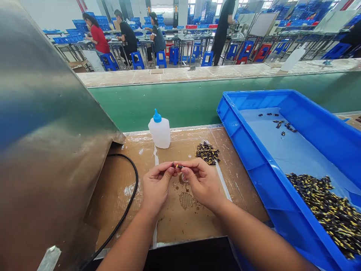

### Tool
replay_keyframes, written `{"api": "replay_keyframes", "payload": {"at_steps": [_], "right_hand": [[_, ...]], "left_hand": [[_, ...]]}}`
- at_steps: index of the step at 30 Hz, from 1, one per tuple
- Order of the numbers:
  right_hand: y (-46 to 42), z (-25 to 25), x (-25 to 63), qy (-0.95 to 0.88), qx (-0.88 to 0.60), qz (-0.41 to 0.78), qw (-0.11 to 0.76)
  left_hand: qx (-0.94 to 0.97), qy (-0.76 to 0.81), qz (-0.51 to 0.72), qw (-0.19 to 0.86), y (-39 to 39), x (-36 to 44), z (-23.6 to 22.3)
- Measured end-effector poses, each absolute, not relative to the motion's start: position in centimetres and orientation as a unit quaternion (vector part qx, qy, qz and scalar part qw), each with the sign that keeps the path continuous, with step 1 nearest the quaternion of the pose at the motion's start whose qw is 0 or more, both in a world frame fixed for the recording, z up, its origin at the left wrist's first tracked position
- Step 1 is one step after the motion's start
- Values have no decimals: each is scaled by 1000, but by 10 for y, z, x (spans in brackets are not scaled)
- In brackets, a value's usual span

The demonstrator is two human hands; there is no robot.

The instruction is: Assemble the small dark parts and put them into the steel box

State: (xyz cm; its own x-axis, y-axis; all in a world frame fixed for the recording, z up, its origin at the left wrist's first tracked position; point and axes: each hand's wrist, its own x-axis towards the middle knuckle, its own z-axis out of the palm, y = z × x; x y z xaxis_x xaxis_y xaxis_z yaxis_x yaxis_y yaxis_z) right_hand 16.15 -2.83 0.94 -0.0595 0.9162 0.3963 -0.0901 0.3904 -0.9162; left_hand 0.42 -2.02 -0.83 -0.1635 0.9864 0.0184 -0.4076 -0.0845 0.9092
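Observation:
Between my two hands, above the middle of the cardboard-covered bench, is a small black-and-yellow part (pixel 177 166). My left hand (pixel 157 185) pinches one end of it between thumb and fingertips. The other end sits in the pinch of my right hand (pixel 203 183). Fingertips cover most of the part, so its exact kind does not show. Just beyond my right hand lies a small pile of similar black-and-yellow parts (pixel 208 153). Behind my left hand stands a white squeeze bottle (pixel 160 132) with a blue nozzle cap.
A large blue bin (pixel 248 145) at right holds a heap of the same parts (pixel 328 207) and several loose ones. A metal housing (pixel 56 124) rises at left, with a black cable (pixel 137 180) beside it. Beyond the green belt (pixel 158 99), several people work at tables.

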Motion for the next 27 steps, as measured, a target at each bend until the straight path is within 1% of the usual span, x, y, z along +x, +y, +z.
{"api": "replay_keyframes", "payload": {"at_steps": [6,11,14,21,27], "right_hand": [[-28,10,162,-597,-336,425,592],[-25,19,165,-659,-334,292,608],[-24,23,165,-676,-334,255,606],[-25,22,165,-684,-323,232,612],[-25,24,166,-694,-315,220,608]], "left_hand": [[285,378,631,615,-18,6,2],[222,345,632,658,-16,1,4],[220,332,630,667,-17,-1,3],[261,326,631,654,-20,-2,1],[261,309,627,666,-20,1,7]]}}
